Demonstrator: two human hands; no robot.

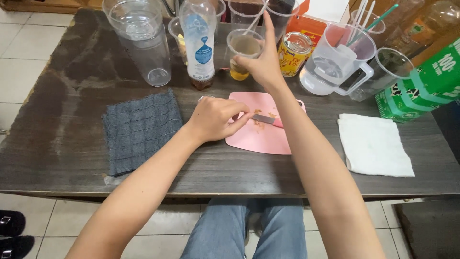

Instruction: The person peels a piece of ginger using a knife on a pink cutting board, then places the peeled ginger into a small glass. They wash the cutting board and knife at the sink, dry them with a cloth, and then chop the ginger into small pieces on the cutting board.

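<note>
Upper centre, the right hand has its fingers wrapped round a cup. Mid-frame, the left hand, fingers curled together, touches a knife on the pink board.

Both forearms reach forward from the near edge of the table. The left hand is curled, fingers pinched together, perhaps gripping something. The right hand stretches farther, fingers wrapped, forefinger raised straight.

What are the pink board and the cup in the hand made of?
The pink board looks like smooth matte plastic: even colour, thin rounded edge. The cup held by the right hand seems clear plastic, since the yellowish liquid shows through its thin wall.
</note>
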